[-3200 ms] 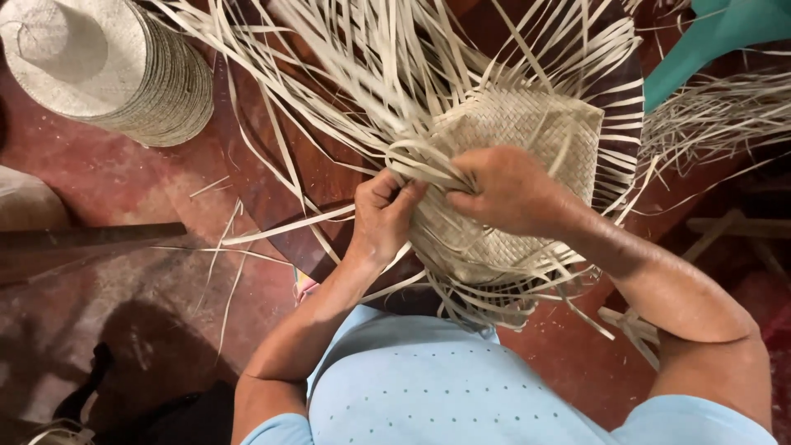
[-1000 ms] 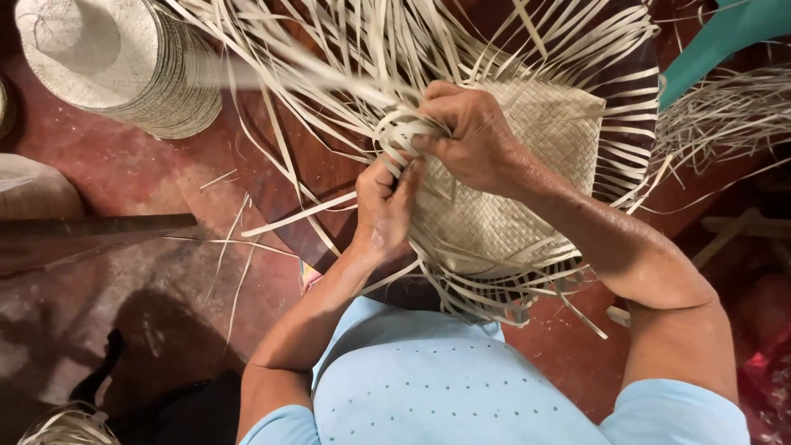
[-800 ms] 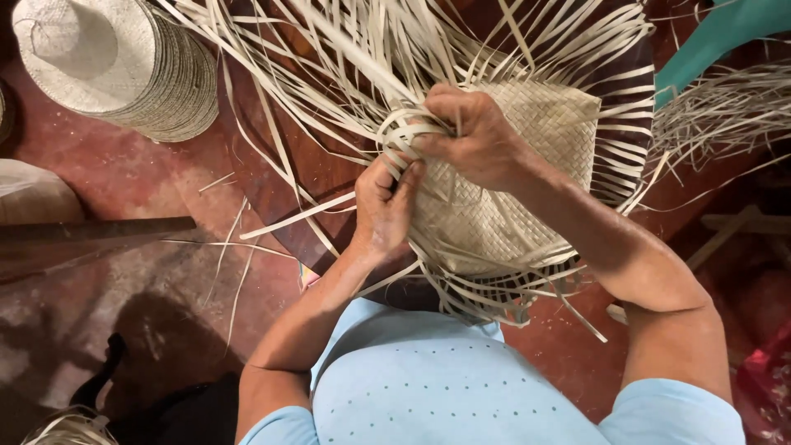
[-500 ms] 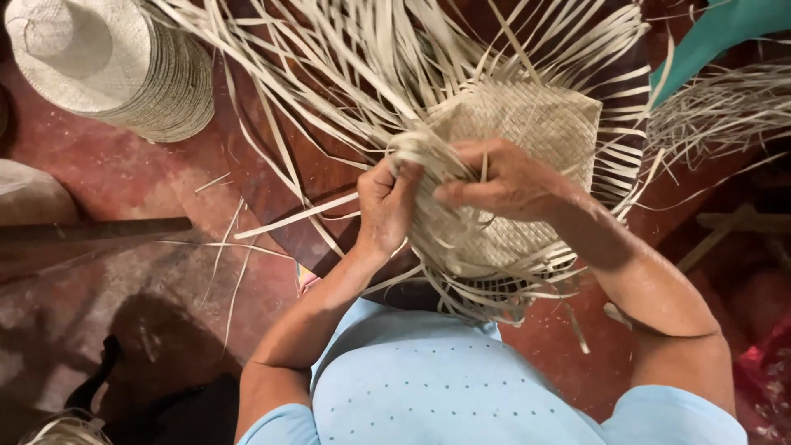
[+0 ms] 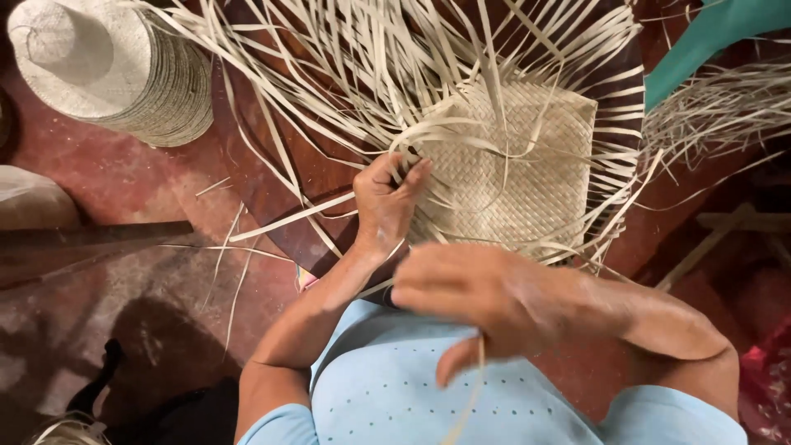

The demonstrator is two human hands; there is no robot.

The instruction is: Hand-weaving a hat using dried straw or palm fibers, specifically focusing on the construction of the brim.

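A half-woven palm mat (image 5: pixel 515 165) lies on a dark round wooden block (image 5: pixel 280 177), with long loose straw strips (image 5: pixel 362 66) fanning out from its edges. My left hand (image 5: pixel 387 202) pinches the strips at the mat's left edge. My right hand (image 5: pixel 474 301) is blurred, close to my chest, below the mat. It grips one thin straw strip (image 5: pixel 465 404) that trails down over my light blue shirt.
A stack of finished woven straw hats (image 5: pixel 107 70) stands at the upper left on the red floor. A dark wooden plank (image 5: pixel 91 239) lies at the left. More loose straw (image 5: pixel 725 107) and a teal object (image 5: pixel 717 33) are at the upper right.
My right hand has left the mat's top edge and pulled back toward my body with one strip. My left hand stays at the mat's left edge.
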